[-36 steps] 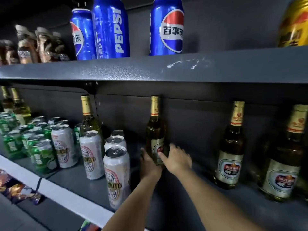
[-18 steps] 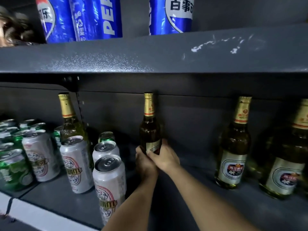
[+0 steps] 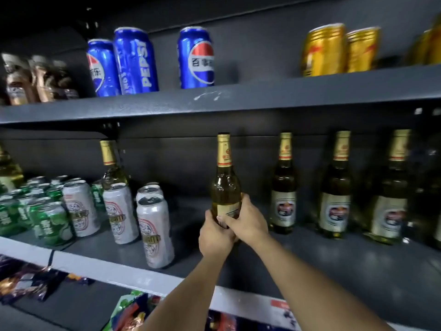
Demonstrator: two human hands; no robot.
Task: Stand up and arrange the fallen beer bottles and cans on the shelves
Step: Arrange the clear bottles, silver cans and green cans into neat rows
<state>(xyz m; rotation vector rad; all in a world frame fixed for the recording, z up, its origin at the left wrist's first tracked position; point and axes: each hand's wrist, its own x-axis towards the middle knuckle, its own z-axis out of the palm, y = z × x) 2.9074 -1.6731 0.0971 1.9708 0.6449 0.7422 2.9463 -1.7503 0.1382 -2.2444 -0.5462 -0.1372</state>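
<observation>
Nearest the camera, two bare forearms are reaching in over the grey metal middle shelf (image 3: 310, 263), and both hands are wrapping around the lower body of a tall brown glass beer bottle with a gold foil neck (image 3: 225, 187): the left hand (image 3: 216, 236) is cupping its base from the left, while the right hand (image 3: 248, 222) is curling its fingers across the label. The bottle is standing upright between them, near the shelf's back. To its right, three matching brown bottles (image 3: 336, 187) are already standing in a row; to its left, white beer cans (image 3: 155, 231) and green cans (image 3: 53, 223) are also upright. Judging from this, little is remaining beyond lining this bottle up.
</observation>
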